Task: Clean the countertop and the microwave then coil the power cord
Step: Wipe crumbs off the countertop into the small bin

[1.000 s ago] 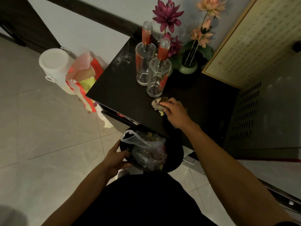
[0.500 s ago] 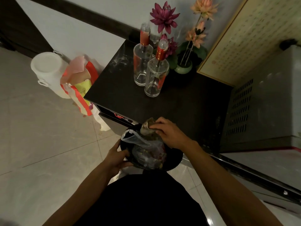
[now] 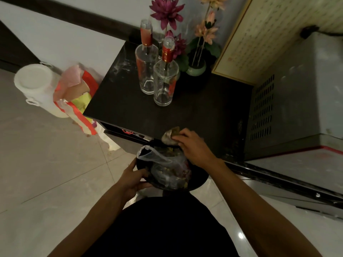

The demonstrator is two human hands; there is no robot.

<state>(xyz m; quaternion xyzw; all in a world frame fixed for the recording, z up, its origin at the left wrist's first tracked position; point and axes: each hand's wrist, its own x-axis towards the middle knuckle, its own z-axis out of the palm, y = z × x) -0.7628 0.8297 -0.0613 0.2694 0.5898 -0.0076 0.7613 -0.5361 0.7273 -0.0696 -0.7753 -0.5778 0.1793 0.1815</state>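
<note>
The right hand has moved back up from over the bin, and now it sits at the near edge of the bench. Its fingers curl over a dirty rag and press it down on the dark top. The left hand has stayed where it was, with its fingers and thumb wrapped on the left rim of the round black bin. The bin is held just below the bench edge. A clear plastic bag with scraps lines it.

Far back on the bench stand 2 clear glass bottles with red necks, touching each other. Behind them is a small green vase with pink and purple flowers. White dusty smears mark the far left corner of the bench.

To the right is the grey microwave, with rows of vent slots on its side. Crumbs lie along its near bottom edge. A framed sheet of writing leans behind it.

On the tiled floor to the left are a white plastic jug and a red and yellow bag.
</note>
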